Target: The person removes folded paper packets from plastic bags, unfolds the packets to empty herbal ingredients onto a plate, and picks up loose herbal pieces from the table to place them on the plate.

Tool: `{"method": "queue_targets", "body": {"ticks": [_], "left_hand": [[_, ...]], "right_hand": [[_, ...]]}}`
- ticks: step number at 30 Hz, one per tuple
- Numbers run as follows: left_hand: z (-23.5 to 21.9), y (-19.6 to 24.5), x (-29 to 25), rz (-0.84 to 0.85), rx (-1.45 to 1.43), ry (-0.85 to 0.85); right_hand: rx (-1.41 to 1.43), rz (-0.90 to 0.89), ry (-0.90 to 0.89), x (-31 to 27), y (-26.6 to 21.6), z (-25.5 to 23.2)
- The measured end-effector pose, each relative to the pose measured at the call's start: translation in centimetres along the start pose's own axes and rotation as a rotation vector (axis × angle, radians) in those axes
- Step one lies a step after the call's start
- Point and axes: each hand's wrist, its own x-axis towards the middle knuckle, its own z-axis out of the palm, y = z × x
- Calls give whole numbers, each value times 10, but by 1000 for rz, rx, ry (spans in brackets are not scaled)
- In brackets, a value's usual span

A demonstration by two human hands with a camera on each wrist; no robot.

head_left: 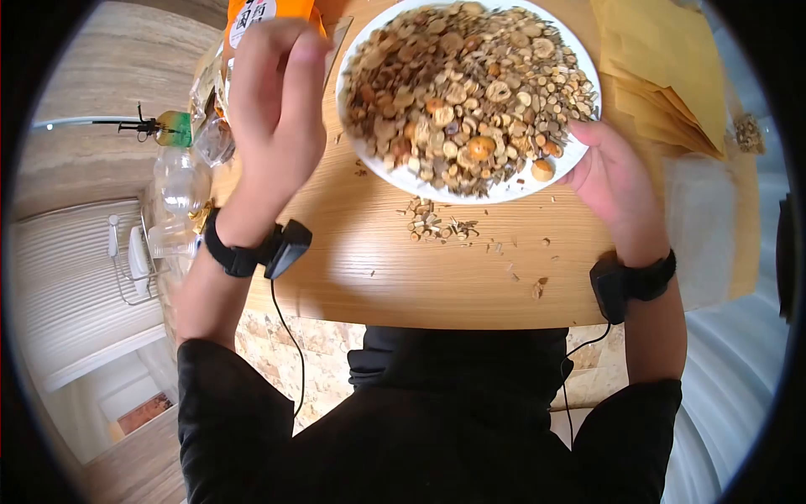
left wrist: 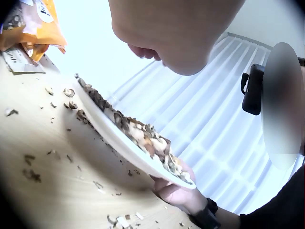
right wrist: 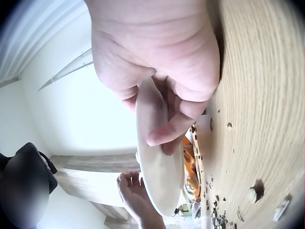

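Observation:
A white plate (head_left: pixel 401 178) heaped with dried slices, small round pieces and a few orange-brown ones is held tilted, its near-right rim off the table. My right hand (head_left: pixel 617 181) grips that rim, thumb on top; in the right wrist view its fingers (right wrist: pixel 167 133) curl against the plate's underside (right wrist: pixel 162 181). Left of the plate my left hand (head_left: pixel 277 118) is raised, fingers loosely bent, with nothing visible in it. The left wrist view shows the plate (left wrist: pixel 126 143) slanting above the tabletop.
Loose pieces (head_left: pixel 437 225) are scattered on the wooden table (head_left: pixel 353 286). An orange packet (head_left: pixel 290 10), clear plastic containers (head_left: pixel 180 181) and a green-and-yellow item (head_left: pixel 175 128) stand left. Brown paper envelopes (head_left: pixel 672 67), a translucent sheet (head_left: pixel 701 227) and a small bag (head_left: pixel 747 133) lie right.

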Motion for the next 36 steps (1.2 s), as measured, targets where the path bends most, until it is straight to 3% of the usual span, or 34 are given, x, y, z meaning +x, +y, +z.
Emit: {"method": "queue_targets", "body": {"ticks": [1, 3, 6, 10, 12, 14, 17, 18, 20, 23, 30, 32, 33, 36], "left_hand": [[-4, 2, -8, -2, 6, -4], [-9, 3, -28, 199, -28, -149], [-15, 1, -55, -34, 61, -415], [-9, -26, -76, -233, 179, -407], [-8, -41, -82, -326, 363, -548], [-4, -41, -85, -239, 396, -603], [10, -23, -80, 36, 482, -806], [16, -17, -78, 35, 481, -805], [27, -7, -74, 166, 285, -986], [42, 8, -76, 312, 239, -1105], [50, 1, -64, 428, 123, -960], [49, -2, -62, 435, 227, -1006], [53, -4, -63, 501, 186, -919], [53, -4, -69, 614, 310, -976]], "right_hand": [[6, 3, -4, 0, 1, 2], [18, -71, 121, -2, -2, 15], [53, -112, 155, -2, -5, 15], [76, -198, 123, 0, -8, 10], [71, -253, 136, 1, -9, 9], [77, -270, 129, 2, -10, 7], [82, -270, 116, 2, -10, 3], [81, -262, 107, 3, -10, 2], [80, -248, 109, 3, -9, 2], [79, -228, 100, 3, -10, 2], [98, -204, 87, 2, -10, 1], [97, -201, 95, 2, -10, 1], [95, -198, 98, 2, -10, 0], [91, -204, 73, 2, -10, -2]]}}
